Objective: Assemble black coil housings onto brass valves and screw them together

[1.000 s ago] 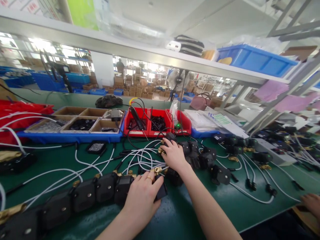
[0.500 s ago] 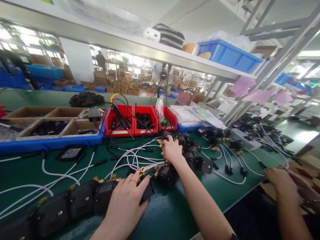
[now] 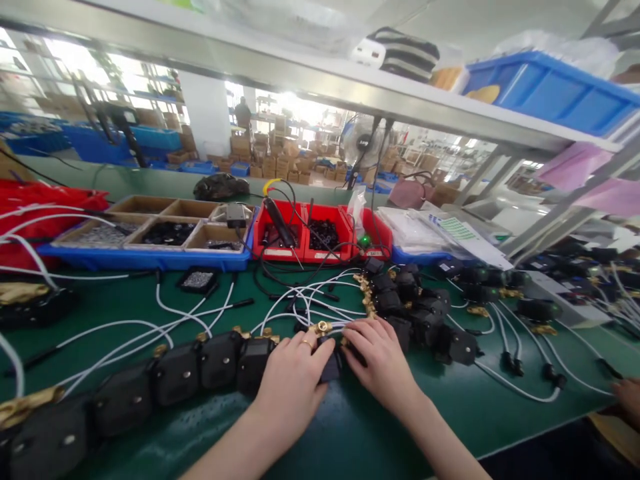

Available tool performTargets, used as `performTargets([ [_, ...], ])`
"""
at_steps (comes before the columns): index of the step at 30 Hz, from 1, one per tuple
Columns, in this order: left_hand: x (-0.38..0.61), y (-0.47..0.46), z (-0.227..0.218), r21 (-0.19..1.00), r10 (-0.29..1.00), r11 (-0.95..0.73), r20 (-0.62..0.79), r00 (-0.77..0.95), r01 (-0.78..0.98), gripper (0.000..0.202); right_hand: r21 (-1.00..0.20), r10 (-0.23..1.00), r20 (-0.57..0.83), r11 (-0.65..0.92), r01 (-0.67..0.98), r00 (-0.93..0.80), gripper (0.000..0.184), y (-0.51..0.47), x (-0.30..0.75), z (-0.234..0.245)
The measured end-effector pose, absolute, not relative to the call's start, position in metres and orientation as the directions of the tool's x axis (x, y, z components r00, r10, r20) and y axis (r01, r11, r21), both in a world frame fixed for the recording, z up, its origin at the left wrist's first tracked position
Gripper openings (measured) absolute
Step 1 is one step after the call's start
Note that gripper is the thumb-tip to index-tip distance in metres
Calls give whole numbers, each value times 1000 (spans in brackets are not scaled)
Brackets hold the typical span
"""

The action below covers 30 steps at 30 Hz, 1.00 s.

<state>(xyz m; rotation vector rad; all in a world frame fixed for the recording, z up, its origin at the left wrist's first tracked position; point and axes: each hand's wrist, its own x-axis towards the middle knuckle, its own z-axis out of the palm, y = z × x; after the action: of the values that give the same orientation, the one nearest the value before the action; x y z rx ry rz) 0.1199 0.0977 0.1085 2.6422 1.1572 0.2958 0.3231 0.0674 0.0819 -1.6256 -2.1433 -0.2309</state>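
My left hand (image 3: 295,370) is closed around a black boxy unit (image 3: 330,365) with a brass fitting (image 3: 320,327) on its far side. Close on its right, my right hand (image 3: 380,357) curls over another black unit (image 3: 355,355), mostly hidden under the fingers. To the left of my hands runs a row of similar black units (image 3: 181,373) with brass fittings and white cables (image 3: 120,360). Beyond my right hand lies a cluster of more black units (image 3: 425,313), with brass fittings (image 3: 367,293) lined along its left side.
Red bins (image 3: 327,257) of black parts and a blue tray (image 3: 220,262) with divided compartments stand at the back. A corded screwdriver (image 3: 280,223) rests over one bin. A shelf (image 3: 300,83) crosses above. A co-worker's hand (image 3: 627,397) shows at the right edge.
My right hand has drawn back from the brass fittings of the far cluster to the unit beside my left hand. The left hand keeps its hold. The view has turned left.
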Motion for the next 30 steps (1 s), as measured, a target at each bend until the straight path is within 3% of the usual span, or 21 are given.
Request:
performTargets([
  [7,121,113,133,371,780,-569,-40,625,734,51,-86,854,494,237,968,-165,16,106,338,63],
  [13,120,145,144,397,761,-567,-84,643,722,30,-222,869,476,267,938,-135,19,107,329,80],
  [15,117,146,147,391,750,-584,-77,657,711,28,-277,872,429,377,884,-237,34,93,322,93],
  [17,112,140,147,377,760,-592,-31,649,712,33,-315,855,345,495,810,-388,60,80,313,105],
  [20,98,119,140,365,774,-606,66,630,707,48,-344,843,257,537,770,-473,85,71,303,113],
  [23,81,100,122,297,727,-680,160,668,670,77,-354,866,241,499,791,-438,79,74,297,107],
  [25,73,93,111,228,738,-675,195,646,702,80,-356,880,249,472,806,-405,69,75,294,100],
  [28,66,93,105,205,801,-597,213,560,776,69,-357,890,270,446,821,-367,64,70,287,95],
  [30,63,98,107,224,813,-582,188,551,782,58,-358,884,275,458,814,-377,74,63,282,93],
])
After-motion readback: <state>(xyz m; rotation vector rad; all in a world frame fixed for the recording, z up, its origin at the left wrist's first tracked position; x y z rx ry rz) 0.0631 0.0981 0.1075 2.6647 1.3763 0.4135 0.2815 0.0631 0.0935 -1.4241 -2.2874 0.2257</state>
